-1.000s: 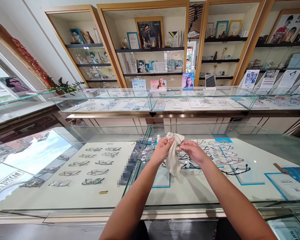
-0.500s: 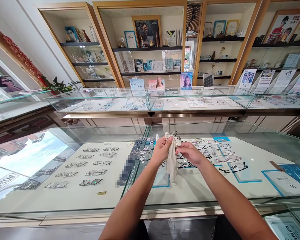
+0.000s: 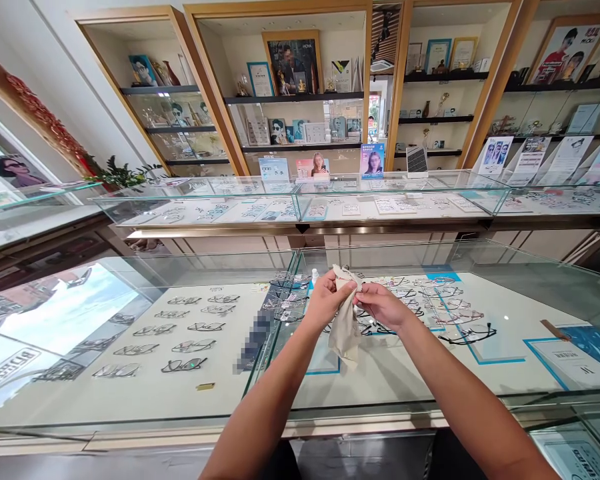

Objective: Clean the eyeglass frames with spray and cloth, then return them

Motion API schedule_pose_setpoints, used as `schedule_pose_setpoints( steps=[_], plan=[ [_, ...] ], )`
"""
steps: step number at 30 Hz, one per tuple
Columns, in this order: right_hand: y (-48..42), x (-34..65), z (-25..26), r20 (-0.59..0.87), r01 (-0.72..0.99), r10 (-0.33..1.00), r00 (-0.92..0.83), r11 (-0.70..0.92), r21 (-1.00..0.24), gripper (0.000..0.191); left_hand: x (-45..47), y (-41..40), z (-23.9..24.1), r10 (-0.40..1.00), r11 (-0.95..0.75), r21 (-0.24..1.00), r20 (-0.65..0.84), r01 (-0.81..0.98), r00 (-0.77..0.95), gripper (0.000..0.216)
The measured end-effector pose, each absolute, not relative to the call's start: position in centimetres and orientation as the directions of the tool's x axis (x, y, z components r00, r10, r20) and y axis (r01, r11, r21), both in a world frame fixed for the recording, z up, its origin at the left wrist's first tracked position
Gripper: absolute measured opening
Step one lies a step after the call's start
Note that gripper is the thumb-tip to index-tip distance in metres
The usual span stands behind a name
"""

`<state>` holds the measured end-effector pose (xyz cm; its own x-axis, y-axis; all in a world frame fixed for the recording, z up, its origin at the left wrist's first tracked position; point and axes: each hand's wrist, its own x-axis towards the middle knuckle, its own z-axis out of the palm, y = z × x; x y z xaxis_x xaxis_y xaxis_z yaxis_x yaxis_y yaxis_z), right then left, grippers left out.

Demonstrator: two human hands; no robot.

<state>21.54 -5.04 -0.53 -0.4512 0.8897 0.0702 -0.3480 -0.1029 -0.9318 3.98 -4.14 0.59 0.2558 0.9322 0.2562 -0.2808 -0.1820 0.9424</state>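
Note:
My left hand (image 3: 327, 300) pinches the top of a beige cleaning cloth (image 3: 343, 330), which hangs down over the glass counter. Close beside it, my right hand (image 3: 383, 305) has its fingers closed against the same cloth. A thin pair of glasses seems to be wrapped inside the cloth, mostly hidden. Both hands are raised above the glass display case (image 3: 430, 380). Several black glasses frames (image 3: 467, 335) lie on the counter top just beyond and to the right of my hands.
Rows of glasses (image 3: 180, 330) lie inside the left case. A small white bottle (image 3: 315, 274) stands behind my hands. A second glass counter (image 3: 300, 200) runs across the back, with wooden wall shelves (image 3: 290, 100) of pictures and trophies behind it.
The cloth has been gathered and bunched lower between my hands, and my fingers have shifted slightly on it. The view has tilted a little.

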Motion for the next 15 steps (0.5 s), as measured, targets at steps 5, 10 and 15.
schedule_pose_setpoints(
  steps=[5, 10, 15],
  plan=[
    [-5.0, 21.7, -0.7, 0.079, -0.301, 0.876, -0.476, -0.078, -0.950, 0.040, 3.8, -3.8, 0.1, 0.945, -0.173, 0.957, 0.228, -0.232, 0.236, 0.060],
    [-4.5, 22.4, -0.9, 0.069, -0.337, 0.904, -0.422, -0.086, -0.937, 0.035, 3.2, -3.2, -0.1, 0.919, -0.078, 0.943, 0.194, -0.322, 0.344, 0.057],
    [-4.4, 22.2, -1.0, 0.028, -0.395, 0.913, -0.407, -0.149, -0.907, 0.039, 3.6, -3.4, 0.1, 0.897, -0.074, 0.927, 0.222, -0.367, 0.381, 0.055]
  ],
)
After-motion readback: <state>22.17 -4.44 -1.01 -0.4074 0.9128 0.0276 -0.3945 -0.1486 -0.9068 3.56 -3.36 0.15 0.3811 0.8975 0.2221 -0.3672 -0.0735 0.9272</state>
